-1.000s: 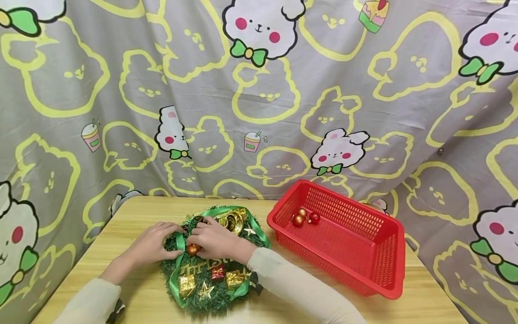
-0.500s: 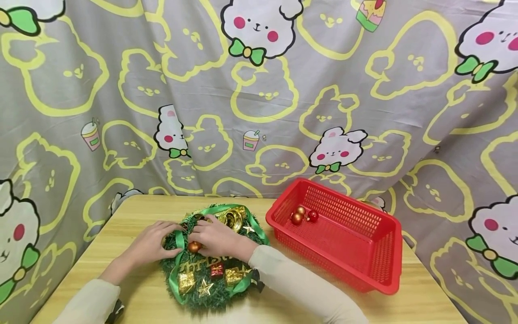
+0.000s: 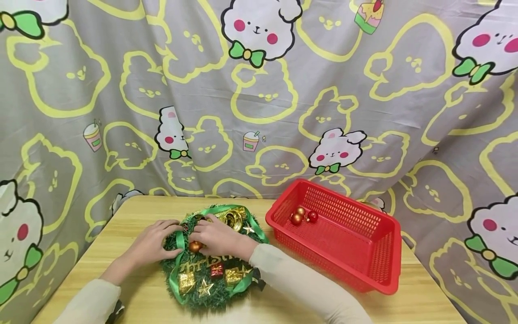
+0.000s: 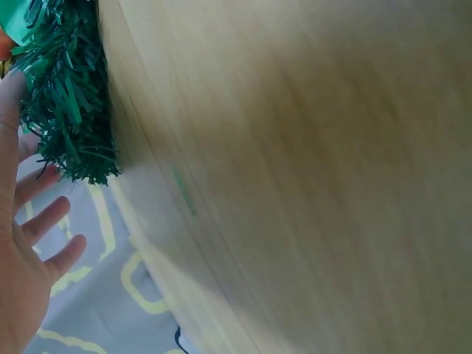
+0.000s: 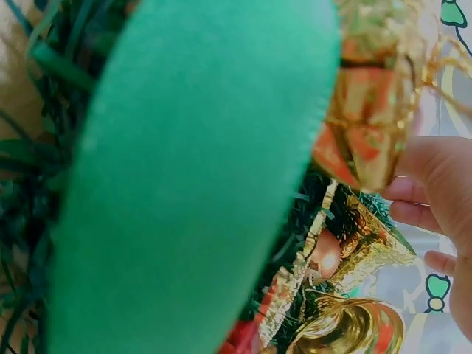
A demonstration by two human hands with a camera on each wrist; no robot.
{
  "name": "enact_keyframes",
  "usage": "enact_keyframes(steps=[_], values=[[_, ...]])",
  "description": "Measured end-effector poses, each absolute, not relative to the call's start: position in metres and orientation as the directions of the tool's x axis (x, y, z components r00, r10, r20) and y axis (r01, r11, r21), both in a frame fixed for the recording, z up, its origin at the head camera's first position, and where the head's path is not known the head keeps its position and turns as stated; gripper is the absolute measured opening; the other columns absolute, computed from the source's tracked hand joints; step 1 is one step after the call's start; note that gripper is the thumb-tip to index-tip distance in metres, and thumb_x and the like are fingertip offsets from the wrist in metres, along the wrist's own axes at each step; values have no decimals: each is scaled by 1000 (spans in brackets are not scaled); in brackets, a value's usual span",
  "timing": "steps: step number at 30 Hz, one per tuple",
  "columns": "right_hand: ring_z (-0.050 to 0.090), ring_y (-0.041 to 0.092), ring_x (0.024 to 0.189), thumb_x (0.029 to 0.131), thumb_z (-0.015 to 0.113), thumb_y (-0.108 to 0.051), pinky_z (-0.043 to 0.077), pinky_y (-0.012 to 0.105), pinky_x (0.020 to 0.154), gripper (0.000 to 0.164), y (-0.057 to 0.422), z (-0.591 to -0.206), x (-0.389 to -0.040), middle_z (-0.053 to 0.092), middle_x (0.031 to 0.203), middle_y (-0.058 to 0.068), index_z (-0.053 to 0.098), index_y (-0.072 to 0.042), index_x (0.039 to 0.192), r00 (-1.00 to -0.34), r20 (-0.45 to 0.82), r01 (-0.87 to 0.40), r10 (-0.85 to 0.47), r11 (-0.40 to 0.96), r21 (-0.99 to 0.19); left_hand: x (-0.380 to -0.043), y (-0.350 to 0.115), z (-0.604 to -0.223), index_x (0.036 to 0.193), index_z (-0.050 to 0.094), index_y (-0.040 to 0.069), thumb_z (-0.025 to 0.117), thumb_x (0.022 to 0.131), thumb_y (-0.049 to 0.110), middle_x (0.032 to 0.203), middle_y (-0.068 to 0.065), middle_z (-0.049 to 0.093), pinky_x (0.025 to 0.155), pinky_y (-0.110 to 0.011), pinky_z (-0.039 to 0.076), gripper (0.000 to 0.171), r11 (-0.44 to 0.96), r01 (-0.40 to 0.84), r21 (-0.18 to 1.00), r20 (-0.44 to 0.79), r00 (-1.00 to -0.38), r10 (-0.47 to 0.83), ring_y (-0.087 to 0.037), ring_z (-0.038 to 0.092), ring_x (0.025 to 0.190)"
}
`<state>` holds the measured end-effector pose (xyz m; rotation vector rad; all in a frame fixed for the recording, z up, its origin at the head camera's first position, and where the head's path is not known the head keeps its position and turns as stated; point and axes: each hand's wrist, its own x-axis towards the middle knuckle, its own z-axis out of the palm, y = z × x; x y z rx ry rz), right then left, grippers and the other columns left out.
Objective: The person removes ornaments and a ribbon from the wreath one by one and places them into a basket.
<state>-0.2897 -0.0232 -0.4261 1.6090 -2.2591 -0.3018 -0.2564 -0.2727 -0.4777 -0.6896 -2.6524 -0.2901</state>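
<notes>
A green tinsel Christmas wreath lies on the table, with a green ribbon across it. My left hand holds its left edge, thumb over the front and fingers spread along the outer side. The right hand reaches over the wreath with fingers curled at a copper bauble, which it seems to pinch; its fingertips are partly hidden. Gold bells, a gold star, gold lettering and small wrapped gift ornaments sit on the wreath. A shiny gold ornament hides the right fingertips in the right wrist view.
To the right of the wreath stands a red perforated plastic basket. Inside, at its left end, are two copper-gold baubles and a red bauble. A patterned grey curtain hangs behind the wooden table.
The copper bauble has shifted very slightly toward the right hand. Both hands stay almost where they were; the head view has moved a little.
</notes>
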Motion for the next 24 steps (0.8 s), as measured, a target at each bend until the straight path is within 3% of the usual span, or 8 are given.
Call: enact_keyframes(steps=[10,24], values=[[61,6,106,90,76,-39,42,34,110,34,-21,-421,-291,71,110,-15,70,-31,122,-286,166,-865,-944,328,379,-258,-271,-476,125,68,21,84,77,48,130,-8,65,103,-64,44,57,871,483,92,397,-820,412,-32,54,123],[61,7,108,89,77,-41,42,37,110,34,-15,-416,-291,70,113,-15,69,-31,121,-281,159,-864,-947,321,388,-257,-269,-473,120,70,21,86,75,47,122,-3,68,97,-59,48,54,864,499,70,420,-800,429,-28,57,116]])
